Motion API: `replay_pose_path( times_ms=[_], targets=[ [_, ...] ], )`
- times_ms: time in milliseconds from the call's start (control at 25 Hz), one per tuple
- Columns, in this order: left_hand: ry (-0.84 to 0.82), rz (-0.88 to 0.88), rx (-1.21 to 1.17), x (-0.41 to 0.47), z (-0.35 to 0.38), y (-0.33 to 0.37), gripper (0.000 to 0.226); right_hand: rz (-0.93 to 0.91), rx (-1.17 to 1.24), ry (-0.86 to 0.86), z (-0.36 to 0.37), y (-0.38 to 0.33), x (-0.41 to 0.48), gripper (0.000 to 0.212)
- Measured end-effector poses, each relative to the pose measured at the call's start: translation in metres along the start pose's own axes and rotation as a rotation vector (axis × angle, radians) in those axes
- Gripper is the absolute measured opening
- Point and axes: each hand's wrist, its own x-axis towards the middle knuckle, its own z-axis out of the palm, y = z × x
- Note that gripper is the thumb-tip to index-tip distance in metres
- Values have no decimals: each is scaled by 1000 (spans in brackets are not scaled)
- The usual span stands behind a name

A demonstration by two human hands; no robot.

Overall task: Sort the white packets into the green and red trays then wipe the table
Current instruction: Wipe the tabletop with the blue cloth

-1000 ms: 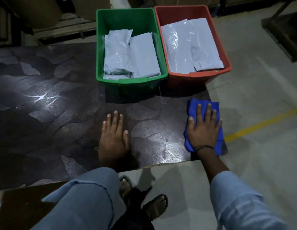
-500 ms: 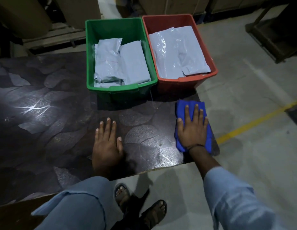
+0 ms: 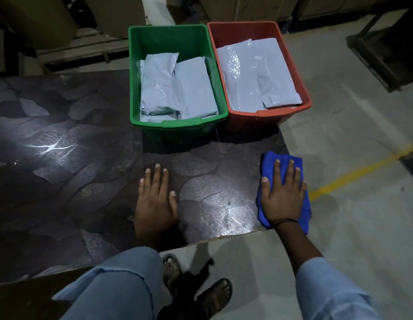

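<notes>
White packets (image 3: 177,88) sorted into both trays, blue cloth (image 3: 269,162) under the right grip (image 3: 282,195).

Right grip released, fingers straight and spread, pressed palm-down on the folded blue cloth at the 4 o'clock corner of the surface (image 3: 85,181), dark band at the wrist. Left grip (image 3: 155,204) likewise released, flat on the bare surface at 6 o'clock, well apart from the cloth. Farther out, at 12 o'clock, green tray (image 3: 177,123) with several packets stacked and overlapping inside; just beside it at 1 o'clock, rims touching, red tray (image 3: 270,113) with larger flat packets. Beyond the surface at 3 o'clock, grey floor (image 3: 339,135) with a yellow line (image 3: 353,174).
</notes>
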Motion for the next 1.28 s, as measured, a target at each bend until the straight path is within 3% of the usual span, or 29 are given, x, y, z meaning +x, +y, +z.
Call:
replay_pose_path(
  times_ms=[280,560,680,880,960,1160,1280],
  targets=[
    [2,0,17,0,3,-1,63,6,40,-25,2,-23,65,69],
    [1,1,13,0,0,0,62,-320,38,-15,-4,-37,-47,66],
    [8,-3,-3,0,1,-2,63,-546,44,-52,-6,-16,-31,64],
    [18,7,5,1,2,-2,63,-280,26,-24,-8,39,24,64],
    [15,8,1,-1,2,-3,63,-311,16,-18,-8,19,14,65],
    [3,-4,-25,1,-1,-2,64,-591,64,-63,-2,-79,-38,66],
    [7,2,-36,1,-1,0,63,-694,62,-65,0,-79,-23,65]
  ],
)
